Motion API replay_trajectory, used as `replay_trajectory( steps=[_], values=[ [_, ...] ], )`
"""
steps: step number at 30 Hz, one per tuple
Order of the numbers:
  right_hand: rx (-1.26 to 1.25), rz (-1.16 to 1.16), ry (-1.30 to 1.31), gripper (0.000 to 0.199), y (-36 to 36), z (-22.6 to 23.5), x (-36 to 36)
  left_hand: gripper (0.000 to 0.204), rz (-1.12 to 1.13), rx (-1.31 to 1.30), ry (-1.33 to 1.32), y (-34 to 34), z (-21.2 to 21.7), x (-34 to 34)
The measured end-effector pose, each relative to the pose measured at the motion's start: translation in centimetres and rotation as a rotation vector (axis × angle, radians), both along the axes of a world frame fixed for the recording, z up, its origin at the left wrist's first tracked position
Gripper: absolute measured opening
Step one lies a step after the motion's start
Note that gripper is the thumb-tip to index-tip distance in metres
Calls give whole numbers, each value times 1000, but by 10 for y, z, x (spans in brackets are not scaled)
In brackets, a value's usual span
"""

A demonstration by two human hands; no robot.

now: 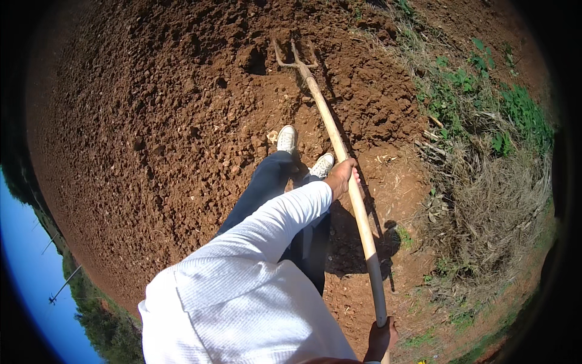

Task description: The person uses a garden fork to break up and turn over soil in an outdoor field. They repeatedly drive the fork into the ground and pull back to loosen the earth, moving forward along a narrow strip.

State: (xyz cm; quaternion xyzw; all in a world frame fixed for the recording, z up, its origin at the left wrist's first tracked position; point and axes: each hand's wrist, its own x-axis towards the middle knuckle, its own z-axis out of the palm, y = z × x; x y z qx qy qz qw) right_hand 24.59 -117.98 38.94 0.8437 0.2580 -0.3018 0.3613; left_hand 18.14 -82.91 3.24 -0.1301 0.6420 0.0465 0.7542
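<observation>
A three-tined digging fork (329, 118) slants across the view, its long pale wooden handle turning grey toward the near end. Wrapped around the middle of this handle is my left hand (342, 177), at the end of a white sleeve. My right hand (382, 338) grips the grey part lower down, near the bottom edge, and is partly cut off from view. The fork's tines lie at the far end on loose reddish-brown soil (357, 85); how deep their tips sit is hard to make out.
My white shoes (287, 138) stand on the soil left of the handle. Broken clods (151, 133) spread across the left side. Dry grass (485, 200) and green weeds (524, 115) line the right. A dark hole (257, 62) lies beside the tines.
</observation>
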Motion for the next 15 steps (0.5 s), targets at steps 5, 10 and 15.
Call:
replay_trajectory(
  steps=[5, 10, 15],
  values=[
    [634, -145, 314, 25, 141, -142, -32, 13, -13, 499, 169, 209, -8, -100],
    [749, -31, 499, 22, 233, -194, -65, 14, 52, 884, 373, 301, 96, -192],
    [894, -33, 722, 26, 254, -191, -81, 11, 57, 1004, 509, 348, 125, -237]
  ],
)
